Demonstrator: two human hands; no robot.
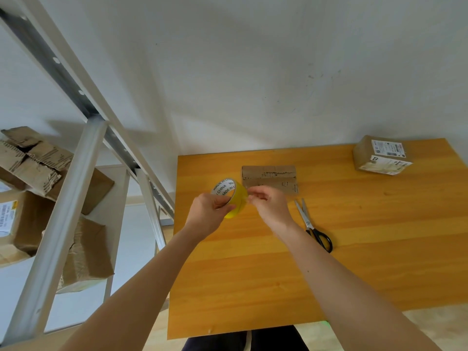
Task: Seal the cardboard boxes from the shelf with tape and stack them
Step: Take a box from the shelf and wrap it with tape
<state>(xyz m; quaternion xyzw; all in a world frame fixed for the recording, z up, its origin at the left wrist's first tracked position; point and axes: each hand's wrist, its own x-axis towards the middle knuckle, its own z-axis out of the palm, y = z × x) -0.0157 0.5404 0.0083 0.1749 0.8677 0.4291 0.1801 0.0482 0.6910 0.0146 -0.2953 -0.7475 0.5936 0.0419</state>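
Hands [211, 211] [268, 207] raised, gripping, picking tape roll [234, 198].

Bright, soft, even light fills the scene. The shelf [73, 178] throws a faint, blurred shadow on the wall [253, 72] at far left. The counter [354, 249] carries a mild sheen. Wide-angle distortion slants the shelf posts and splays the counter's edges. The fingers [254, 197] of the right hand [268, 209] look slightly smeared.

MADE IN CHINA runs in black, over and over, round the white inner core of the tape roll [225, 187]. The box [364, 158] at the table's [354, 249] far corner carries white shipping labels [388, 148], print too small to read. So is the label [7, 216] on a shelf box [27, 224].
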